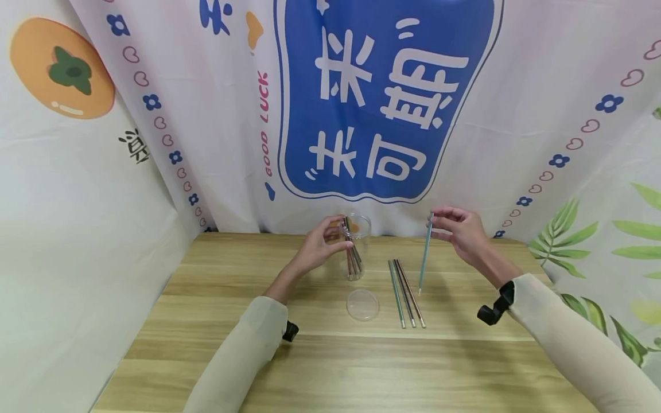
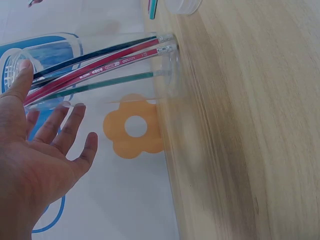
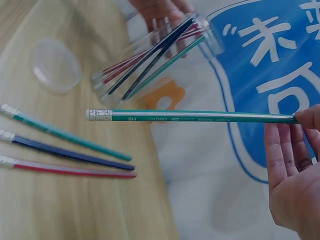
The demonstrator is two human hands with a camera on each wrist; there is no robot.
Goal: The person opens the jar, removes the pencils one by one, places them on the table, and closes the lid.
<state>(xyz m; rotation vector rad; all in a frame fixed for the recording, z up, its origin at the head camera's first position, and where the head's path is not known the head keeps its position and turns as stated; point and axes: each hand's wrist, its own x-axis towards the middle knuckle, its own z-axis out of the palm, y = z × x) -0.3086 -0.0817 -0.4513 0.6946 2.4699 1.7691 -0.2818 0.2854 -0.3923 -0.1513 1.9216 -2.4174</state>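
My left hand grips a clear plastic jar near its top, thumb on one side and fingers on the other. Inside the jar lean several pencils, red, dark and green, eraser ends down. My right hand pinches a green pencil by its far end, eraser end pointing down toward the table. Between the two hands, three pencils lie side by side on the wood: a green one, a dark blue one and a red one.
A round clear lid lies flat on the wooden table, in front of the jar. Behind the table's back edge hangs a printed cloth with a large blue patch. A leaf-patterned cloth hangs at the right.
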